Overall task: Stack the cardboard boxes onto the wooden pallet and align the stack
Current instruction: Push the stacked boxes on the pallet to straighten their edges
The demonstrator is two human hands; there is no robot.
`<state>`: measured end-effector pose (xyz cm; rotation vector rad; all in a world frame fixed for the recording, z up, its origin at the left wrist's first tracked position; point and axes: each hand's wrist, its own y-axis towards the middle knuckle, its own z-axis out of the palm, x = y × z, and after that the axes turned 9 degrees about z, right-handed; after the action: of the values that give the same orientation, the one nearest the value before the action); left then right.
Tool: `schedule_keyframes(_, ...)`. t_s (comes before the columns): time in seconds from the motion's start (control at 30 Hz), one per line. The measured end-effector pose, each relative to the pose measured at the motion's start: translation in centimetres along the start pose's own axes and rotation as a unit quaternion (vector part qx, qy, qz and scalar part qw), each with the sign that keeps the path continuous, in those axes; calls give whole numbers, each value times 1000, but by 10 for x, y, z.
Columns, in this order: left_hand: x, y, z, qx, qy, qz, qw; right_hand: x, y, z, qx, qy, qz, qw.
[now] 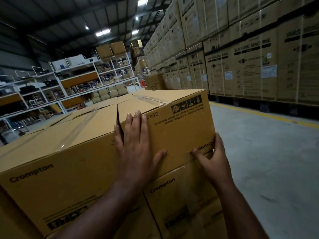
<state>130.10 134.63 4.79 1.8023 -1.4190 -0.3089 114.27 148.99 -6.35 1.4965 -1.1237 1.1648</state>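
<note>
**Both hands on the top right box of the stack**

Overhead, a dark warehouse roof with lit panels spans the whole view. Along the right side rises a wall of washing-machine cartons (250, 54), several tiers high, standing beside a yellow floor line (269, 116) on the grey concrete floor (269, 161). To the left and behind, white metal shelving (57, 78) holds mixed goods, with two brown cartons on its top level.

Nearer, the stack of cardboard boxes (57, 171) fills the lower left and middle; the pallet under it cannot be seen. Its top layer shows taped lids, and the large near box carries the word "Crompton" upright. At the stack's right end sits the top right box (179, 125), its printing upside down, resting on a lower box (176, 200) also marked "Crompton". A narrow dark gap separates this top right box from its left neighbour.

The left hand (136, 149) lies flat with straight, spread fingers pressed on the near face of the top right box, fingertips reaching the top edge by the gap. The right hand (212, 159) grasps the same box's lower right corner, thumb on the near face along the seam, fingers wrapped round the side.
</note>
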Motion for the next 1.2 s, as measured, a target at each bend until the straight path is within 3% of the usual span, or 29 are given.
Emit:
schedule_keyframes(0.2,0,-2,0,-42,-45,-32,998,-6,-4,5,-12,-59,-36,998)
schedule_keyframes(0.5,6,-4,-8,20,17,-38,999,-11,-30,18,-37,-202,-101,973)
schedule_keyframes(1.03,7,4,-11,-20,-10,-27,999,-12,-32,22,-7,-182,-93,979)
schedule_keyframes(1.2,11,-5,4,-6,-25,-18,1000,-15,-44,32,-22,-227,-172,958)
